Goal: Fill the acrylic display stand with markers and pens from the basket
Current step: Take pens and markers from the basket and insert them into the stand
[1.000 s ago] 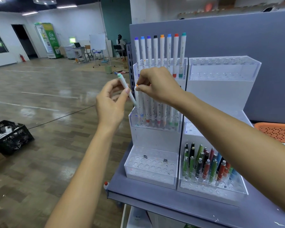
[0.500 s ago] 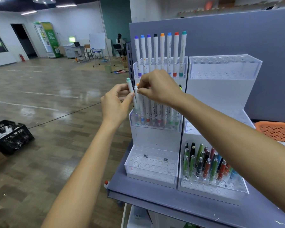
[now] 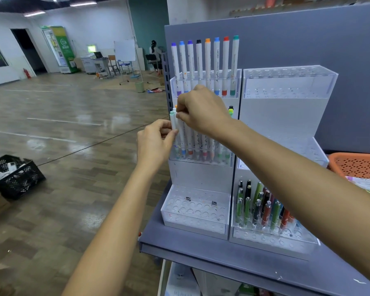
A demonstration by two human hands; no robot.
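Note:
A tiered acrylic display stand (image 3: pixel 198 174) sits on a grey shelf. Its top tier holds a row of white markers (image 3: pixel 207 63) with coloured caps. The middle tier holds several more white markers. My left hand (image 3: pixel 155 141) pinches a white marker with a pale green cap (image 3: pixel 173 120), upright at the middle tier's left end. My right hand (image 3: pixel 201 111) pinches the top of a neighbouring marker (image 3: pixel 181 133) in that row. The bottom tier (image 3: pixel 195 212) shows open holes. An orange basket (image 3: pixel 359 165) sits at the right edge, partly behind my right arm.
A second acrylic stand (image 3: pixel 286 86) on the right holds several pens (image 3: pixel 263 206) in its lowest tier; its top tier has no pens. A grey back panel (image 3: pixel 308 39) rises behind both. On the floor at left is a black crate (image 3: pixel 13 176).
My left hand has turned the green-capped marker from tilted to upright and lowered it into the middle tier's left end. My right hand stayed on the neighbouring marker tops.

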